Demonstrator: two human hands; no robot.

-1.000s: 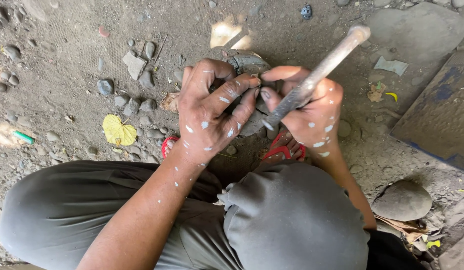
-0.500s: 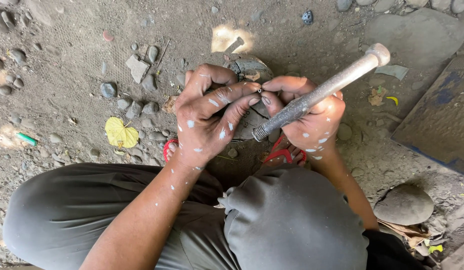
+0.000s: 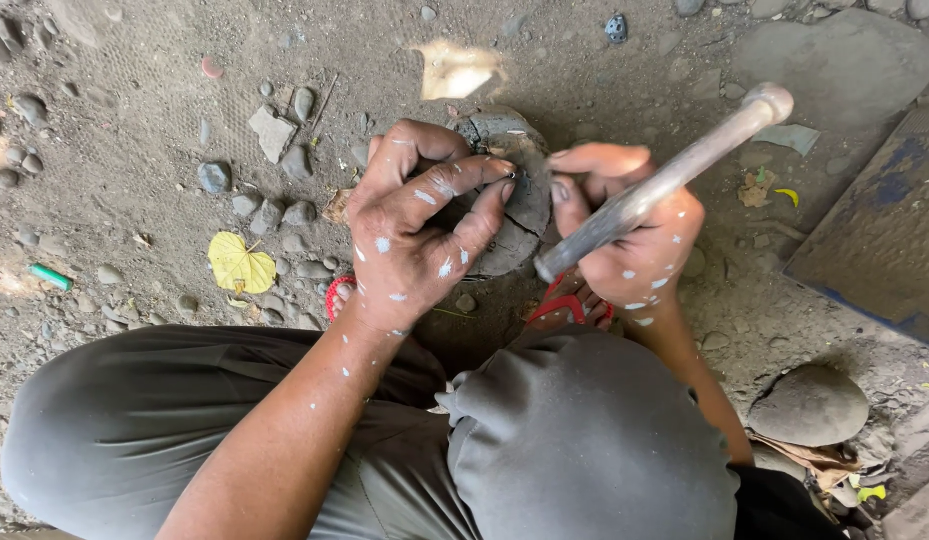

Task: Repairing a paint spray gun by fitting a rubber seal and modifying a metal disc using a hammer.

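A person squats over bare, dusty ground [image 3: 135,90], knees in grey trousers [image 3: 185,420] filling the lower part of the view, so the near side is closed off by the legs. To the right a flat blue-painted slab [image 3: 885,240] lies at an angle with its edge near the right hand, and a large flat rock [image 3: 845,60] sits above it; a rounded stone [image 3: 810,405] rests beside the right knee. The left side is more open: scattered pebbles [image 3: 275,210], a yellow leaf [image 3: 240,265] and a small green stub [image 3: 52,276] lie well apart from the hands on loose dirt. Between the hands sits a grey, cracked, roundish stone [image 3: 525,205] on the ground, just in front of the feet, where red sandal straps [image 3: 560,305] show. The left hand [image 3: 415,235], flecked with white paint, is curled over the stone's left and upper side, fingers bent and pressing on it, the index fingertip reaching toward the stone's middle; whether it pinches something small there cannot be told. The right hand [image 3: 635,245] is closed around the lower part of a metal rod [image 3: 665,180], which slants up and to the right to a rounded knob, its lower end showing just below the fist beside the stone's right edge. The right thumb sticks out toward the left fingertips.
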